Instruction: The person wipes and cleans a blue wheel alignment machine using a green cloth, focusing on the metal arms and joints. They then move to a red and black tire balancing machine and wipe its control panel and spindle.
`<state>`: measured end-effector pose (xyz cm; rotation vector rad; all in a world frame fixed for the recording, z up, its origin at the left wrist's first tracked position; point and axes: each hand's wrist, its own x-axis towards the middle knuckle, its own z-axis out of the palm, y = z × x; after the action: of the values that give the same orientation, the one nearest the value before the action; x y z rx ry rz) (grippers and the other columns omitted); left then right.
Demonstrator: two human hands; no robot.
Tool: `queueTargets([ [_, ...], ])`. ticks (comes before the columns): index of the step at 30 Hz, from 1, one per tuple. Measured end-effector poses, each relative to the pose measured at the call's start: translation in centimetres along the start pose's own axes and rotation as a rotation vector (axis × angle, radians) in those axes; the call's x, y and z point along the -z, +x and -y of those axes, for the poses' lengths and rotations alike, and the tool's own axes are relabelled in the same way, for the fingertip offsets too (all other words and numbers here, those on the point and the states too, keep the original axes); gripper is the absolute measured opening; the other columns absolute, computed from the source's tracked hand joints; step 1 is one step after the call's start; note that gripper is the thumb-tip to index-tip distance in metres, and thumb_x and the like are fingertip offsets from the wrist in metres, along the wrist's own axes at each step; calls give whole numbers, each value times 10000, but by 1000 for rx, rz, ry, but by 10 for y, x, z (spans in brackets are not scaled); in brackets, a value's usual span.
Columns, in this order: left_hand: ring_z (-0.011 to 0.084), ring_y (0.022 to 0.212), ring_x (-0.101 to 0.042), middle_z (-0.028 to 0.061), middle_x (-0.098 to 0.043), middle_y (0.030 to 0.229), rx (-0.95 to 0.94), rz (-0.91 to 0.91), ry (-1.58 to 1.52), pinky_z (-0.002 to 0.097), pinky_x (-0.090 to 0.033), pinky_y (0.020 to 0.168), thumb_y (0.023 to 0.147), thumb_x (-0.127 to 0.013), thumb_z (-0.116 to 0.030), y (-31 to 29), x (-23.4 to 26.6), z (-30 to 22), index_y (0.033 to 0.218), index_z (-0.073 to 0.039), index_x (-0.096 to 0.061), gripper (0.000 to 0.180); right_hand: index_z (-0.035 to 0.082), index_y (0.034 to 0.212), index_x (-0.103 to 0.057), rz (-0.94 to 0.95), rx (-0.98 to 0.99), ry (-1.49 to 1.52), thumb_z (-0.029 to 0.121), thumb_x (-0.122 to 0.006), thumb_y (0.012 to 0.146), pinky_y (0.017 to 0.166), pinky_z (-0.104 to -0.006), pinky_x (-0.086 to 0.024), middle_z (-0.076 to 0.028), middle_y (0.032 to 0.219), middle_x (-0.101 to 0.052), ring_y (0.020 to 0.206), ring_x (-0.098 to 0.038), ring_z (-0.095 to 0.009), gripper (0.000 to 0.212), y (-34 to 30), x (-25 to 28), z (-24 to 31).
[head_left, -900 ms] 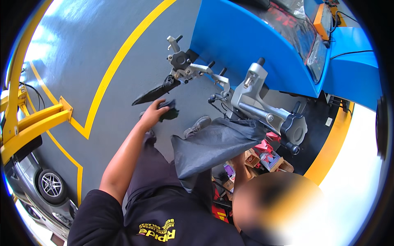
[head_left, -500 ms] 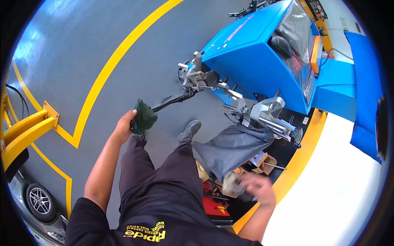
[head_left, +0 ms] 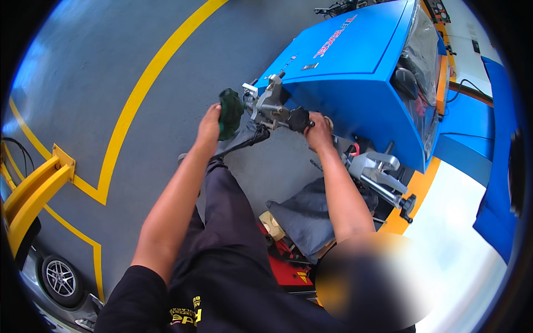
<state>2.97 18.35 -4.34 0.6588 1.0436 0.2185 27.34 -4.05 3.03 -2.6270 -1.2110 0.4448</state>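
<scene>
My left hand [head_left: 209, 129] is closed on a bunched dark green cloth [head_left: 230, 115], held just left of a metal wheel clamp [head_left: 271, 105]. The clamp is silver with a black knob [head_left: 300, 119], at the lower edge of a blue cabinet [head_left: 338, 105]. My right hand [head_left: 319, 133] has its fingers curled round the clamp's bar, just right of the knob. A pale edge shows by those fingers; what it belongs to is hidden. Below the clamp hangs a long black piece [head_left: 244, 140].
A second wheel clamp [head_left: 375, 169] sits to the right. Under it lie a dark grey cloth [head_left: 302, 216], a tan box [head_left: 271, 225] and a red case [head_left: 288, 273]. Yellow lift arms [head_left: 39, 186] and a car wheel [head_left: 60, 280] are at the left.
My left hand has moved up and right with the green cloth. My right hand, blurred with a pale thing low on the right before, has moved up to the left clamp. My view has shifted.
</scene>
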Motion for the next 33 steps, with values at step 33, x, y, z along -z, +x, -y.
queueTargets([
  [33,181,955,-675,104,-702,1123,325,152,333,352,-539,831,993,-662,-415,124,-45,13,1218,-13,-622,462,90,1196,-672,237,3,-251,266,-693,910,1011,-463,-459,-117,1163,-664,1123,-634,-327,337,41,-27,-26],
])
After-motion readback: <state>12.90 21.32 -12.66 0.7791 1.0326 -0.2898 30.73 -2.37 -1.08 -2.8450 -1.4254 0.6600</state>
